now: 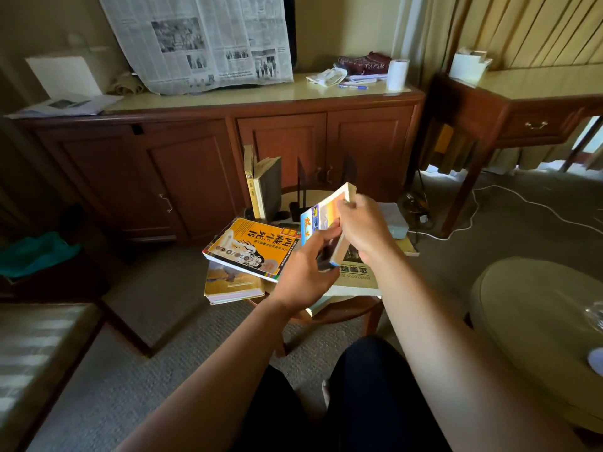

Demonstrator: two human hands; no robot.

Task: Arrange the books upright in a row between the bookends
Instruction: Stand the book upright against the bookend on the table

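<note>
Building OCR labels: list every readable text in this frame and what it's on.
"UNDERSTANDING B…", upside down: cream book.
Likely "西藏生死书", upside down: orange book.
Newspaper, held book, upright yellow spine: too small or blurred.

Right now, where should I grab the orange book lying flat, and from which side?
Take its left edge, coming from the left. The orange book lies flat on a yellow book, so that edge sits raised and clear, likely leaving room for fingers underneath.
</note>
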